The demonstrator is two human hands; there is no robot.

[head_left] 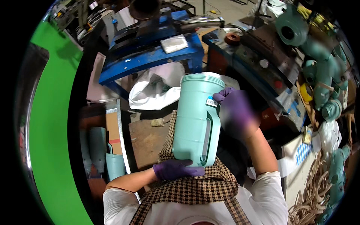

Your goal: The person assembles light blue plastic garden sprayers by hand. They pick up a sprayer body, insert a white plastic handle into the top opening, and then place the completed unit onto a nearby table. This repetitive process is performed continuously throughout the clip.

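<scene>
A large pale teal plastic jug (194, 112) with a threaded rim and a side handle stands tilted in front of my body. Its far end points away from me. My left hand (178, 170), in a purple glove, supports the jug's base with its fingers stretched along it. A small white and blue barcode label (212, 101) sits on the jug's wall above the handle. At the label's edge are the curled fingertips of my purple-gloved right hand (236, 107). The back of that hand is blurred, and whether it holds anything is hidden.
Beyond the jug are a blue metal bench (150, 62) and a white plastic sack (155, 90). Another teal jug (115, 165) lies in a bin at left. Several teal vessels (324, 77) are piled at right, above beige strap-like loops (311, 187).
</scene>
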